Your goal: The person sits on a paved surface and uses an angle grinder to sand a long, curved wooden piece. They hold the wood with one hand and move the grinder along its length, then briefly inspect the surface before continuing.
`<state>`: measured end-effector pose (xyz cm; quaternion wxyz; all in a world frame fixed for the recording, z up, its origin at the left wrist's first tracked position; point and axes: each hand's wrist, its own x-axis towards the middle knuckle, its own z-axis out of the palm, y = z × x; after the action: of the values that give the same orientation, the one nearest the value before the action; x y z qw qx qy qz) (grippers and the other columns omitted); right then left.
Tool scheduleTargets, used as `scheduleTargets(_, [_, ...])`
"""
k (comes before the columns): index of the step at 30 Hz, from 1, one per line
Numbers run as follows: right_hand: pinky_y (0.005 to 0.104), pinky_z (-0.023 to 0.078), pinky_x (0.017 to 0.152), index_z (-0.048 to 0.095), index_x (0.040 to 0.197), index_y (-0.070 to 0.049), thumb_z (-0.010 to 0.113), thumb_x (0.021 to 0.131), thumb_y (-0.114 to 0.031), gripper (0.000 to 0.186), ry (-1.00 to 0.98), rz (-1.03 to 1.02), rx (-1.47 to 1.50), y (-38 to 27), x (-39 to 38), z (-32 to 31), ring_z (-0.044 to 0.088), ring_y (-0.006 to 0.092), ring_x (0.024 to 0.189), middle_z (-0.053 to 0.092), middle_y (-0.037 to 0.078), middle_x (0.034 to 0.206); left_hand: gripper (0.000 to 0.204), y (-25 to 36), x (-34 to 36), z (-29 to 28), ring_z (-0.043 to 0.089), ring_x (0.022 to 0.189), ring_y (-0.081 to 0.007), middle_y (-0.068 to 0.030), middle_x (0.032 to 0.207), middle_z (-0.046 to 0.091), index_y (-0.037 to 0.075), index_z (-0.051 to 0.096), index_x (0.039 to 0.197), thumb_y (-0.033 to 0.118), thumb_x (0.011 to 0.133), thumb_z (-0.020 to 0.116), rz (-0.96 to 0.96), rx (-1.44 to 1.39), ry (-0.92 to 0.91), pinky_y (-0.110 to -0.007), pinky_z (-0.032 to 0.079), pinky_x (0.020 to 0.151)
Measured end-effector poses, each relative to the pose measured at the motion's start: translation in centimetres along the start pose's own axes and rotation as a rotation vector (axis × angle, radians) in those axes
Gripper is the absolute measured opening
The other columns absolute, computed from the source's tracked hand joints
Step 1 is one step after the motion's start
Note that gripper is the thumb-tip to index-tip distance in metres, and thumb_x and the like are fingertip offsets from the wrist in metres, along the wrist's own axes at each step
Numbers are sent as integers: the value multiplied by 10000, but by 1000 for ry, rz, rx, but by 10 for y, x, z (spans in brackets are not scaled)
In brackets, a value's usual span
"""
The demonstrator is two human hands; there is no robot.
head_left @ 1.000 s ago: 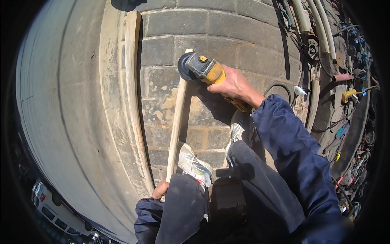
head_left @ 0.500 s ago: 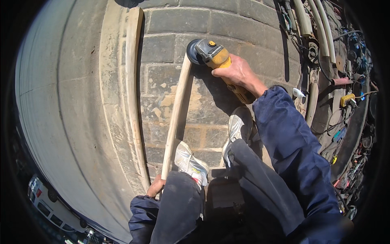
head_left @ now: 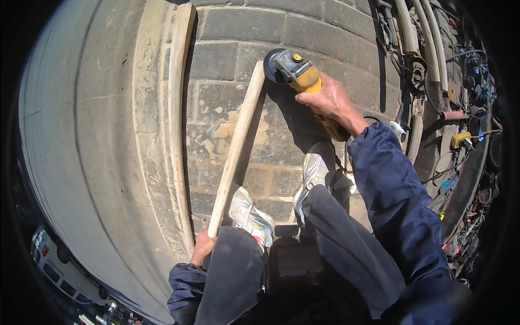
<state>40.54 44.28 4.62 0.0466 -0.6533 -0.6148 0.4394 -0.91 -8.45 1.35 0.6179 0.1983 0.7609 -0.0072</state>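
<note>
My right hand is closed round the body of a yellow and black angle grinder. The grinder's round dark disc is at the far end of a pale wooden pole; whether it touches the wood I cannot tell for sure. The pole slants from the disc down toward my left knee. At its near end my left hand grips it, the fingers partly hidden behind the wood and my knee. A second long pale pole lies to the left, along the edge of the paving.
Grey paving bricks lie under the work, with my two shoes on them. Along the right are wooden poles, a yellow socket block, cables and many loose tools. A white vehicle stands at the lower left.
The grinder and my right hand have shifted a little to the right. The pole's far end has swung right with the disc, while its near end and my left hand moved slightly left.
</note>
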Motion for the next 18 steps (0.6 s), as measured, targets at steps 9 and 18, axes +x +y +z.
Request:
scheduleTargets(9, [477,622,988,723,1388,-11,933,798,-404,739,-253,-4,-119,1,-61,24,815,367,1093,834,218,1167,489,49,-23,16,820,914,-259,-222,964,831,-12,811,1150,374,882,950,18,27,261,-418,617,856])
scheduleTargets(18, [439,596,1056,723,1456,-41,926,801,-395,772,-219,37,31,-6,-36,19,785,327,1156,820,187,1257,501,38,-25,21,834,929,-266,-214,962,841,-8,818,1144,400,884,949,61,2,290,-420,621,854])
